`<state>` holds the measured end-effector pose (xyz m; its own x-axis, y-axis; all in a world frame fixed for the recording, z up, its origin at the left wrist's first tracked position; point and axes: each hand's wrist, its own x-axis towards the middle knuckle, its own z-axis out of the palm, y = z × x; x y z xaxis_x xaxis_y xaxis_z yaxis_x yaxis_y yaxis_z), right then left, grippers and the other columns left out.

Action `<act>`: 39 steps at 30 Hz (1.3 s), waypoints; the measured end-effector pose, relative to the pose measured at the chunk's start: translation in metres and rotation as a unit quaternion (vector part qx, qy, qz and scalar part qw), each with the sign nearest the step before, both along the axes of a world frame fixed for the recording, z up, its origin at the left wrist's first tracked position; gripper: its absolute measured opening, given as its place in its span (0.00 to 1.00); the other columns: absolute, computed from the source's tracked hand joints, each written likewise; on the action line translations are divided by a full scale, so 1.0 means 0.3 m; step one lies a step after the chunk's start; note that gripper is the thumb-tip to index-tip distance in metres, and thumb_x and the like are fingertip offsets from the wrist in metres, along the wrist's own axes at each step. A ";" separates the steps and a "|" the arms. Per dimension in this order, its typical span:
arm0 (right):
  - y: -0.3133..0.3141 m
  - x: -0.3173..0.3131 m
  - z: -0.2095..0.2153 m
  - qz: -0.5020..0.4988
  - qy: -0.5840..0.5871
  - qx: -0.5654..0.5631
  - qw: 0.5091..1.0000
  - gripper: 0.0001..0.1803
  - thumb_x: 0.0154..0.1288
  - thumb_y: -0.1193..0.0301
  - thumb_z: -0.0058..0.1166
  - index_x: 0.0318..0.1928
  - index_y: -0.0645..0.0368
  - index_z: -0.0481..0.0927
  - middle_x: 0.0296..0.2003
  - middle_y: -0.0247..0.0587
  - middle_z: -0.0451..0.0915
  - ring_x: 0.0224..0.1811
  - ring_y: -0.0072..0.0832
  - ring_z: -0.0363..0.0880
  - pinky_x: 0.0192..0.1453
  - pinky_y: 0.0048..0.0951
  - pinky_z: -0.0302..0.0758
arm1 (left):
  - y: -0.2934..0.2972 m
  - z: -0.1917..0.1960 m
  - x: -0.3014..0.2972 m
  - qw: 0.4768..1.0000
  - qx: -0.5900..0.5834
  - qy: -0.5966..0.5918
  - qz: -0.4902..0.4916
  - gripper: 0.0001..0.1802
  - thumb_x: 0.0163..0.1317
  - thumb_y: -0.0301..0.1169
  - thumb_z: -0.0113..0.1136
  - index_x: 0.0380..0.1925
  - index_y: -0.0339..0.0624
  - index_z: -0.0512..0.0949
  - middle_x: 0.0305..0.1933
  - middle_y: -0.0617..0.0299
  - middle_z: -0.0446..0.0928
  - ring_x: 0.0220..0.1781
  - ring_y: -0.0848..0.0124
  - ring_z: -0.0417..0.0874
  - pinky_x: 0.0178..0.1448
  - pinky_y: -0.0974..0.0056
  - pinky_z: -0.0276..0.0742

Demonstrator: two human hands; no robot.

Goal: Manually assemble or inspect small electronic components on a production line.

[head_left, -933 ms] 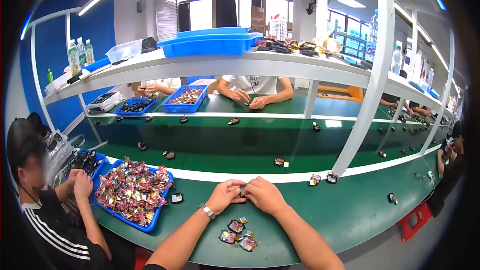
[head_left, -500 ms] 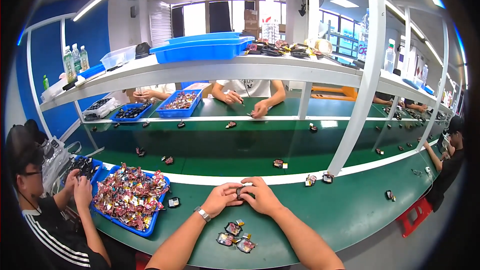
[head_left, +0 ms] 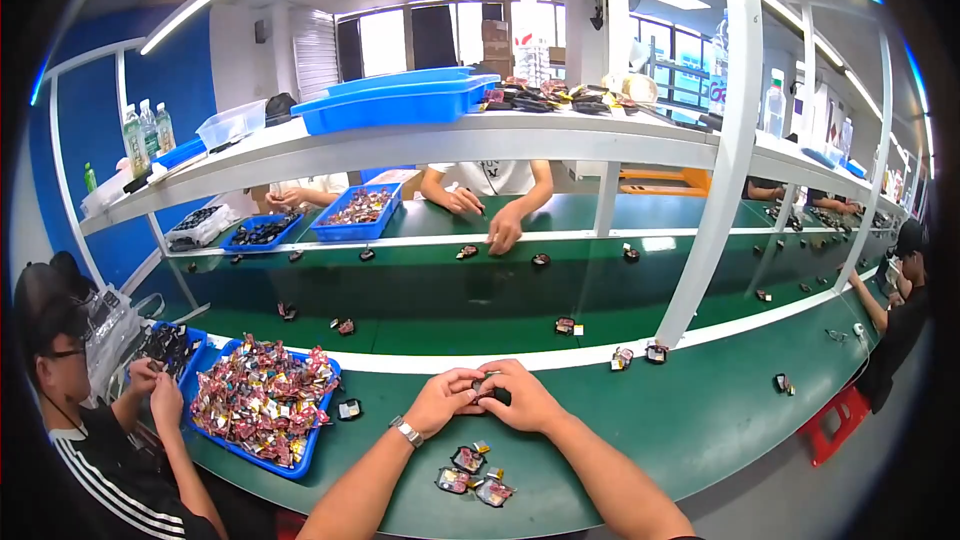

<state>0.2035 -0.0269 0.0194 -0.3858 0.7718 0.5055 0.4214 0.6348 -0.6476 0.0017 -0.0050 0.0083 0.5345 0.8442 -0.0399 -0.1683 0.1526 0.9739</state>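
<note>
Part: one, pinched by both hands | left hand, right hand closed on it | three packets at 6 o'clock

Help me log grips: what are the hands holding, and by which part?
Both hands, left hand and right hand, pinch a small dark part between their fingers, one at each end.

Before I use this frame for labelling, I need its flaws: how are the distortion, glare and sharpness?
Head view: strong fisheye, so the white shelf and post bow and the corners go black; the windows and ceiling lights are blown out; the left hand and right hand at centre are fairly sharp, but the small dark part between them stays unclear.
</note>
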 end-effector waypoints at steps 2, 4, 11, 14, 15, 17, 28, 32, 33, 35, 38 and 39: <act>0.001 0.002 -0.008 -0.001 -0.001 -0.003 1.000 0.05 0.59 0.72 0.61 0.35 0.57 0.80 0.54 0.40 0.76 0.61 0.40 0.69 0.64 0.38 0.69 | -0.003 0.003 0.007 1.000 0.004 0.001 0.001 0.18 0.68 0.19 0.49 0.58 0.35 0.69 0.55 0.55 0.77 0.54 0.68 0.81 0.57 0.63 0.83; 0.006 0.004 -0.012 -0.005 -0.014 0.009 1.000 0.06 0.59 0.71 0.62 0.36 0.57 0.82 0.54 0.39 0.76 0.60 0.39 0.70 0.64 0.37 0.70 | -0.002 -0.003 0.005 1.000 0.006 0.002 0.004 0.18 0.68 0.19 0.48 0.58 0.36 0.69 0.55 0.55 0.77 0.54 0.68 0.81 0.57 0.63 0.83; -0.001 -0.015 -0.013 -0.058 -0.012 0.052 0.997 0.07 0.58 0.70 0.63 0.38 0.56 0.85 0.51 0.37 0.78 0.58 0.37 0.72 0.61 0.35 0.72 | -0.001 0.001 0.001 0.999 0.000 -0.031 0.009 0.18 0.68 0.19 0.48 0.58 0.38 0.68 0.56 0.55 0.76 0.56 0.66 0.81 0.58 0.62 0.82; -0.006 -0.023 -0.017 -0.069 0.008 0.047 0.996 0.07 0.58 0.70 0.63 0.38 0.56 0.85 0.51 0.37 0.78 0.58 0.37 0.73 0.60 0.35 0.73 | 0.003 -0.005 0.000 0.999 -0.002 -0.034 0.009 0.18 0.69 0.21 0.49 0.58 0.38 0.69 0.56 0.55 0.76 0.56 0.66 0.81 0.58 0.61 0.82; -0.008 -0.024 -0.017 -0.072 0.007 0.045 0.996 0.07 0.58 0.70 0.63 0.38 0.56 0.86 0.51 0.37 0.78 0.58 0.37 0.73 0.60 0.35 0.73 | 0.005 -0.009 -0.001 0.999 -0.003 -0.038 0.009 0.17 0.69 0.22 0.50 0.58 0.38 0.69 0.56 0.55 0.76 0.55 0.66 0.81 0.58 0.61 0.82; -0.010 -0.027 -0.016 -0.077 0.007 0.043 0.996 0.07 0.58 0.70 0.63 0.38 0.55 0.86 0.51 0.37 0.78 0.58 0.36 0.72 0.60 0.35 0.73 | 0.006 -0.016 -0.003 0.999 -0.007 -0.043 0.007 0.17 0.69 0.22 0.50 0.58 0.38 0.69 0.56 0.55 0.76 0.55 0.66 0.81 0.58 0.61 0.82; -0.002 -0.047 -0.048 -0.089 0.040 0.013 0.995 0.08 0.57 0.71 0.64 0.39 0.54 0.86 0.53 0.37 0.77 0.59 0.37 0.72 0.62 0.36 0.72 | 0.006 -0.019 0.000 0.999 -0.014 -0.043 0.023 0.17 0.69 0.23 0.52 0.57 0.35 0.69 0.56 0.52 0.76 0.55 0.64 0.81 0.58 0.60 0.82; -0.005 -0.051 -0.039 -0.071 0.038 0.037 0.996 0.09 0.56 0.72 0.64 0.39 0.54 0.86 0.54 0.37 0.77 0.60 0.37 0.71 0.62 0.37 0.72 | 0.005 -0.023 0.002 0.999 -0.006 -0.026 0.038 0.17 0.69 0.23 0.53 0.57 0.34 0.68 0.55 0.50 0.77 0.55 0.63 0.81 0.58 0.60 0.83; -0.008 -0.052 -0.032 -0.059 0.034 0.048 0.997 0.09 0.56 0.72 0.64 0.39 0.53 0.86 0.54 0.38 0.77 0.60 0.38 0.71 0.62 0.37 0.72 | 0.006 -0.024 0.001 0.998 -0.007 -0.034 0.043 0.17 0.69 0.23 0.53 0.57 0.34 0.68 0.55 0.50 0.77 0.55 0.63 0.81 0.59 0.59 0.83; -0.011 -0.049 -0.023 -0.049 0.031 0.057 0.997 0.09 0.56 0.73 0.64 0.40 0.53 0.87 0.55 0.38 0.77 0.60 0.38 0.71 0.62 0.37 0.72 | 0.007 -0.020 -0.002 0.998 -0.008 -0.046 0.033 0.17 0.68 0.23 0.53 0.56 0.34 0.68 0.55 0.50 0.77 0.55 0.63 0.81 0.59 0.59 0.83; -0.012 -0.047 -0.023 -0.081 0.034 0.043 0.995 0.10 0.56 0.73 0.64 0.40 0.53 0.87 0.54 0.39 0.77 0.60 0.38 0.71 0.63 0.37 0.72 | 0.004 -0.010 -0.005 0.998 -0.009 -0.060 0.023 0.17 0.68 0.23 0.53 0.56 0.34 0.68 0.54 0.49 0.77 0.55 0.62 0.81 0.59 0.58 0.82; -0.012 -0.047 -0.026 -0.082 0.037 0.039 0.995 0.09 0.56 0.74 0.64 0.39 0.53 0.87 0.54 0.38 0.77 0.60 0.38 0.71 0.62 0.37 0.72 | 0.001 -0.007 -0.004 0.998 -0.008 -0.062 0.024 0.17 0.68 0.23 0.54 0.56 0.34 0.68 0.54 0.49 0.78 0.55 0.62 0.81 0.60 0.58 0.82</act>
